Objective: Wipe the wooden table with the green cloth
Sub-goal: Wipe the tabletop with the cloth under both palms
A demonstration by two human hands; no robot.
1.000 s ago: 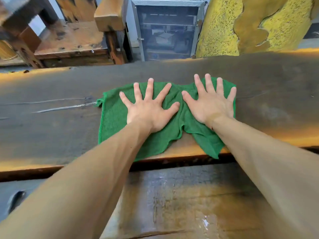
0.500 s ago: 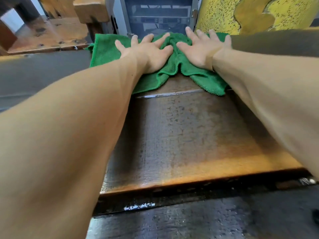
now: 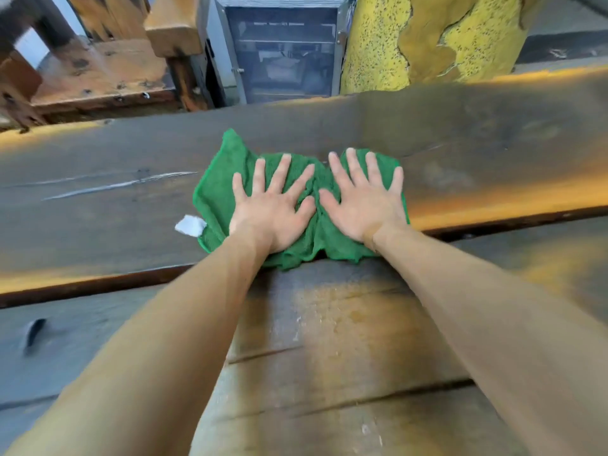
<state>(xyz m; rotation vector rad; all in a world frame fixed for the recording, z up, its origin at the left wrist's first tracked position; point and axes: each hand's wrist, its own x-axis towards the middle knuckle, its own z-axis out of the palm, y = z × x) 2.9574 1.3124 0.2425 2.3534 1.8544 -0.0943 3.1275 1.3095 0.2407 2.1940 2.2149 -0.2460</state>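
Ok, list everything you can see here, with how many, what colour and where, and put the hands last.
green cloth: one, green, bunched flat on the upper plank of the table, centre
white tag: one, white, at the cloth's left edge
wooden table: one, dark brown with orange edges, across the view
wooden bench: one, orange-brown, beyond the table, upper left
glass-fronted cabinet: one, grey, top centre
yellow speckled pillar: one, yellow and ochre, top right
left hand: one, fingers spread, pressing the cloth
right hand: one, fingers spread, pressing the cloth

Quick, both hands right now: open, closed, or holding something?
Left hand: open, fingers spread, pressing flat on the green cloth.
Right hand: open, fingers spread, pressing flat on the same cloth.
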